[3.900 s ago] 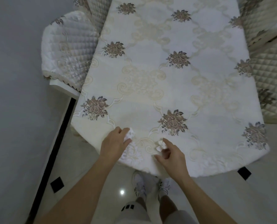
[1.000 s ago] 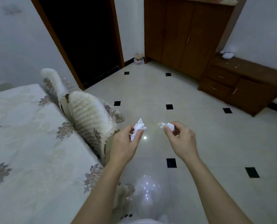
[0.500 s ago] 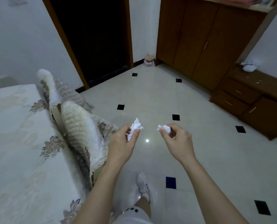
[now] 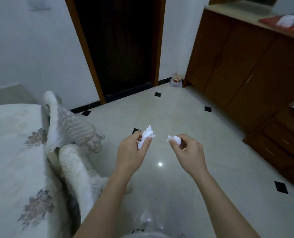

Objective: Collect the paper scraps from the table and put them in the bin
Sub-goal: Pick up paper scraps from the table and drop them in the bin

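My left hand (image 4: 131, 154) pinches a crumpled white paper scrap (image 4: 147, 135) between thumb and fingers, held out over the floor. My right hand (image 4: 189, 153) holds a smaller white paper scrap (image 4: 173, 139) at its fingertips, about a hand's width to the right. The table (image 4: 10, 160), under a cream cloth with brown flower prints, lies at my left. A small bin (image 4: 176, 81) with a pale liner stands on the floor far ahead, in the corner between the dark doorway and the wooden cabinet.
Two chairs (image 4: 70, 134) with white quilted covers stand against the table's edge at left. A tall brown cabinet (image 4: 245, 62) and a low drawer unit (image 4: 283, 143) line the right wall. A dark open doorway (image 4: 120, 47) is ahead. Glossy tiled floor (image 4: 168, 114) stretches between.
I have turned away from the table with one scrap in each hand. The view has moved forward across the floor, and the doorway, bin and cabinet are closer.
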`<control>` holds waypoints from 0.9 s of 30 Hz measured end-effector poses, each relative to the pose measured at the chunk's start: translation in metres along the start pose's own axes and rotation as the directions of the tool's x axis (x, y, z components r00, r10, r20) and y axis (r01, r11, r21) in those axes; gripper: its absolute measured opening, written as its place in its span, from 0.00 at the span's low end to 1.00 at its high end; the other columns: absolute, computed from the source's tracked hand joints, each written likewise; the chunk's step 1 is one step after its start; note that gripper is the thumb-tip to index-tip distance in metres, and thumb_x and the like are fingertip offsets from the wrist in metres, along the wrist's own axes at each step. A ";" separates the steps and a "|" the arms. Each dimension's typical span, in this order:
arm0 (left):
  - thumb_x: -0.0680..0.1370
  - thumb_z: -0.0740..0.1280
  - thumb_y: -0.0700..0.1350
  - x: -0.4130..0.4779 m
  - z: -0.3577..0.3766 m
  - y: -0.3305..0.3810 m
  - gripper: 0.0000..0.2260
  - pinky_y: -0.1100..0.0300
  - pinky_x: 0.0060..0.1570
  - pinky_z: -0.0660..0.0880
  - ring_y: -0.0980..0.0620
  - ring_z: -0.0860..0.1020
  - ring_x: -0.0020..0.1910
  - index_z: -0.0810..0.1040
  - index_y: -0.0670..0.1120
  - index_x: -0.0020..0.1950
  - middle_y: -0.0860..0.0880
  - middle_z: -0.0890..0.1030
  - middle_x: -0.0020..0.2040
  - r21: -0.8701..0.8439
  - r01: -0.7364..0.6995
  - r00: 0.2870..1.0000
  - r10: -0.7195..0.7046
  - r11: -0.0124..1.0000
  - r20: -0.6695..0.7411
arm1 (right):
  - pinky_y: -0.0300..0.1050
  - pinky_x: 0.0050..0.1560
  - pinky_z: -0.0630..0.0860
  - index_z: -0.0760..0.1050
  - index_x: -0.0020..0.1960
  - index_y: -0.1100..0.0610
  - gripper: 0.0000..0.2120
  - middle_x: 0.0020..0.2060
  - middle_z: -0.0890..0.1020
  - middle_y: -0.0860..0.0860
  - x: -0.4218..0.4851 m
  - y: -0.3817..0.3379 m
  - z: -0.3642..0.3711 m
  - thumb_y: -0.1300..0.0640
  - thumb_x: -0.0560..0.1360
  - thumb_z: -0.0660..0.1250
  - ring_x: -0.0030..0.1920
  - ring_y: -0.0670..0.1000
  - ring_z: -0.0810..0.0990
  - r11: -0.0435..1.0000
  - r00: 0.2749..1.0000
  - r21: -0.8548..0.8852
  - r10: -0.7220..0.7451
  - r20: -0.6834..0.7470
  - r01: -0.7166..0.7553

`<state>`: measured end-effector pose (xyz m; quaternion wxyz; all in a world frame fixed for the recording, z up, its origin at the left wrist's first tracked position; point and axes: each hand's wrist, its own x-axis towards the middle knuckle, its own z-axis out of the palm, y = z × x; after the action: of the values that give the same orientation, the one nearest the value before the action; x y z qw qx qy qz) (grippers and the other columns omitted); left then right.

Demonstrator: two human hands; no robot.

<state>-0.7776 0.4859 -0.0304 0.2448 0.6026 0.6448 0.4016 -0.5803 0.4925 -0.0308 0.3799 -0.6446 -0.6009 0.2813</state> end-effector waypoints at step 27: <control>0.79 0.65 0.57 0.377 0.049 -0.032 0.09 0.63 0.32 0.67 0.58 0.74 0.33 0.78 0.53 0.46 0.57 0.77 0.36 0.131 0.292 0.911 -0.235 0.947 -0.338 | 0.46 0.35 0.73 0.78 0.40 0.50 0.11 0.29 0.76 0.45 0.468 -0.030 0.119 0.44 0.77 0.66 0.33 0.46 0.75 0.958 0.871 0.079 -0.284 0.402 0.276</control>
<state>-0.8151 0.8651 -0.0203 0.1346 0.4565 0.7847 0.3973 -0.6387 0.9725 -0.0273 0.2885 -0.4739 -0.7512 0.3576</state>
